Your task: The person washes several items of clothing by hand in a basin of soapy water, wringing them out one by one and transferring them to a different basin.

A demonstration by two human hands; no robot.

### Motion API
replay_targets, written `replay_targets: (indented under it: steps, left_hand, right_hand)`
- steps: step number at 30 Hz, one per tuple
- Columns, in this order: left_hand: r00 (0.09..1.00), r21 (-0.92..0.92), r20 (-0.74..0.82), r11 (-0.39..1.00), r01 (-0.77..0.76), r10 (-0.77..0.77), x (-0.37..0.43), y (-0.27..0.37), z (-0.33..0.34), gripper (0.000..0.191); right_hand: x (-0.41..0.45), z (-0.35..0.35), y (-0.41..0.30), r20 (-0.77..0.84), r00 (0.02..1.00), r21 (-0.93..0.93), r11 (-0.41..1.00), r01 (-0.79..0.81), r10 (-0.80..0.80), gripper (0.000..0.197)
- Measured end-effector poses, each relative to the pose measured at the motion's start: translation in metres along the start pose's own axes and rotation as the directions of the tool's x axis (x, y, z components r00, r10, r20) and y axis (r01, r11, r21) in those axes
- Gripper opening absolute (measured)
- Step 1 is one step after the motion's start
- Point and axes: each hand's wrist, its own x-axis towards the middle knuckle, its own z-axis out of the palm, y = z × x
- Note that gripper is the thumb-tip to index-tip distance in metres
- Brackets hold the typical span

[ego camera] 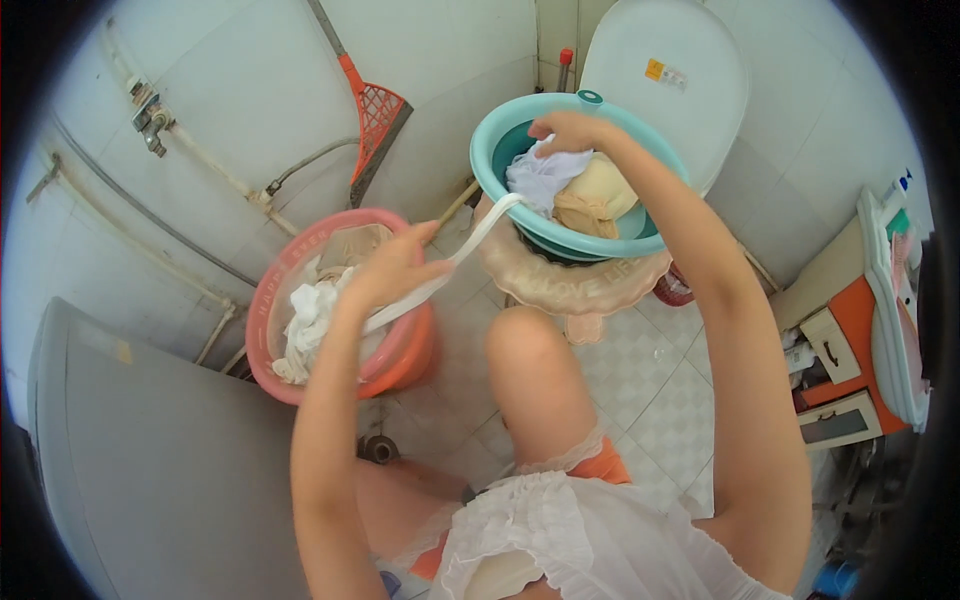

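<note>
My left hand, slightly blurred, is over the right side of a pink plastic basin. A long white fabric strip runs from that basin, past my left thumb, over the rim of a teal basin. Whether my left fingers grip the strip cannot be made out. White and beige laundry lies in the pink basin. Inside the teal basin, my right hand pinches a peak of pale lavender cloth. Cream and tan cloth lies beside it.
Below the teal basin is a scalloped, translucent plastic stool. A white toilet lid stands behind. An orange floor squeegee leans at the wall near a tap. A grey appliance is left, a sink cabinet right.
</note>
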Motion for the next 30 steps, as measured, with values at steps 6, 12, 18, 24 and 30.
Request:
replay_targets:
  steps: [6,12,18,24,30]
  left_hand:
    - [0.995,-0.172,0.003,0.98,0.098,-0.099,0.057,0.029,0.029,0.028]
    - [0.899,-0.726,-0.378,0.673,-0.14,-0.221,0.067,0.017,-0.004,0.023]
    - [0.956,-0.703,-0.253,0.707,-0.077,-0.147,0.051,0.035,-0.012,0.035]
    - [0.877,-0.859,-0.33,0.496,-0.125,-0.35,0.052,0.022,-0.005,0.052]
    - [0.724,-0.784,-0.592,0.463,-0.414,-0.354,0.015,0.008,-0.051,0.043]
  right_hand:
    - [-0.026,0.054,0.002,-0.012,0.999,-0.275,0.96,0.045,-0.05,0.052]
    - [-0.01,0.064,0.015,-0.25,0.967,-0.099,0.995,0.03,-0.054,0.015]
    - [-0.009,-0.01,-0.068,-0.413,0.91,0.624,0.719,0.307,-0.03,0.016]
    - [-0.014,-0.01,-0.174,-0.317,0.849,0.605,0.6,0.524,-0.423,0.037]
    - [0.004,0.022,-0.146,-0.353,0.737,0.155,0.741,0.654,-0.576,0.069]
